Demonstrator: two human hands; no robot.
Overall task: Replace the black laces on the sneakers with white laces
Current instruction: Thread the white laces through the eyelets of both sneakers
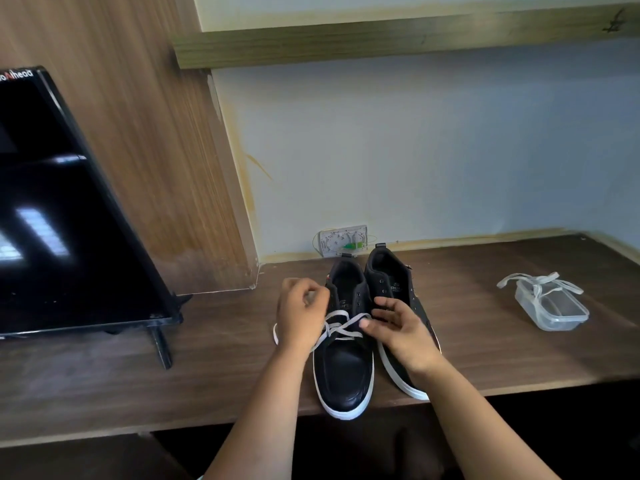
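Two black sneakers with white soles stand side by side on the brown desk, toes toward me. The left sneaker (346, 368) carries a white lace (341, 329) crossed through its lower eyelets. My left hand (301, 315) is closed around one end of that lace at the shoe's left side. My right hand (398, 329) pinches the other end beside the tongue and lies over the right sneaker (391, 275), which shows bare eyelets with no lace. A second white lace (530, 284) is draped over a clear plastic container at the right.
The clear plastic container (554, 315) sits at the desk's right. A black TV screen (69, 220) on a stand fills the left. A white wall socket box (343, 241) is behind the shoes. The desk's front edge (207, 424) runs just below the toes.
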